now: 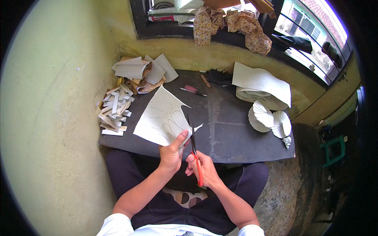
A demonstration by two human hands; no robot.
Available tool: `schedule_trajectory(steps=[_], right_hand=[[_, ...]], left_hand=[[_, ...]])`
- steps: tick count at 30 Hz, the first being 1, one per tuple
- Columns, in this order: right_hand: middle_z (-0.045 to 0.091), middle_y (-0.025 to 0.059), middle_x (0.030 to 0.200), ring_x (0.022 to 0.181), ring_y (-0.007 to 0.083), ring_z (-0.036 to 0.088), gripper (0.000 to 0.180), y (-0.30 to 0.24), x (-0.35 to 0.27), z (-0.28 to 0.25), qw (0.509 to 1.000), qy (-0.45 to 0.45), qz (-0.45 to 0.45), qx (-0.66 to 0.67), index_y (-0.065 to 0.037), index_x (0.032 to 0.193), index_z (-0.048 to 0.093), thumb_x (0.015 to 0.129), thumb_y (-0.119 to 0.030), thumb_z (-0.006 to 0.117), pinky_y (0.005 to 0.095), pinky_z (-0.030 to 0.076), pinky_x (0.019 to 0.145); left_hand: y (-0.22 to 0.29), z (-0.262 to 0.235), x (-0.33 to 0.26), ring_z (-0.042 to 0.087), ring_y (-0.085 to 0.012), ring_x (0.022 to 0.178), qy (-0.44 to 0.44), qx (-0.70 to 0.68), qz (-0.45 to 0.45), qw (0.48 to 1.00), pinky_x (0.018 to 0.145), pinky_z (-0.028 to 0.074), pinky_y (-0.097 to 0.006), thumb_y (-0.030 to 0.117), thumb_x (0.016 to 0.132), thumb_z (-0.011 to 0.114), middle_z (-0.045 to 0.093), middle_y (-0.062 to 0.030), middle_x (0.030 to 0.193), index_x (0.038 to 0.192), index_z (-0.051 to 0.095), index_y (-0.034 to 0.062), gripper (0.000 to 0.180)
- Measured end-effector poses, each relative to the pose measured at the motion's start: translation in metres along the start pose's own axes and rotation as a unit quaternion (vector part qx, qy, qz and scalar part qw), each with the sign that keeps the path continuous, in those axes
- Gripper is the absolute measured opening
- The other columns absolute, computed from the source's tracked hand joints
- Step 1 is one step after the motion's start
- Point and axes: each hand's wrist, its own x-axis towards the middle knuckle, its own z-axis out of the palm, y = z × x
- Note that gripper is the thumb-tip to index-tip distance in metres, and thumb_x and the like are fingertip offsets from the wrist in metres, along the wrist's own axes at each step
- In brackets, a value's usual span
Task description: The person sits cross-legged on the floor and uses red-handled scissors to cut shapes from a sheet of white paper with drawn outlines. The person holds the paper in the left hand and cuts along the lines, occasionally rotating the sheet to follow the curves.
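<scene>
My left hand (172, 152) pinches the lower right corner of a white sheet (155, 114), thumb on top. Curved, petal-like outlines are drawn on the sheet, and its right edge is cut ragged with a pointed strip sticking out. In my right hand (203, 168) is a pair of scissors (199, 169) with red handles and dark blades pointing away from me. The blades stand parted at the sheet's right edge, close to my left thumb. Whether they touch the sheet I cannot tell.
A dark low table (232, 137) spans my front. On it lie a heap of pale strips (116, 106), folded sheets (132, 70), a pen (193, 92), a rolled white sheet (263, 84), white shell-shaped pieces (261, 117) and a small grey-white piece (287, 142). A yellow wall (51, 118) rises at left.
</scene>
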Motion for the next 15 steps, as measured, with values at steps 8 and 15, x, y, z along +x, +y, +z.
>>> schedule_trajectory(steps=[8,15], right_hand=[[0.057,0.0060,0.076,0.068,0.0145,0.065,0.059,0.0030,-0.0001,-0.0009,0.998,-0.005,-0.015,-0.056,-0.001,0.093,0.055,0.103,-0.059,0.049,0.0298,0.057,0.063],[0.056,0.0056,0.077,0.068,0.0146,0.064,0.064,0.0028,-0.0004,-0.0022,0.997,-0.014,-0.019,-0.069,-0.002,0.091,0.054,0.101,-0.064,0.047,0.0297,0.057,0.064]], left_hand=[[0.0005,0.0042,-0.0050,0.062,-0.0123,0.091,0.023,0.013,0.001,1.000,0.075,0.052,-0.030,0.010,0.087,0.081,0.063,-0.0012,0.105,0.121,0.057,0.0110,0.042],[-0.0005,0.0005,-0.0026,0.062,-0.0127,0.094,0.019,0.028,0.029,0.999,0.079,0.051,-0.031,0.011,0.086,0.082,0.063,-0.0009,0.107,0.124,0.057,0.0116,0.045]])
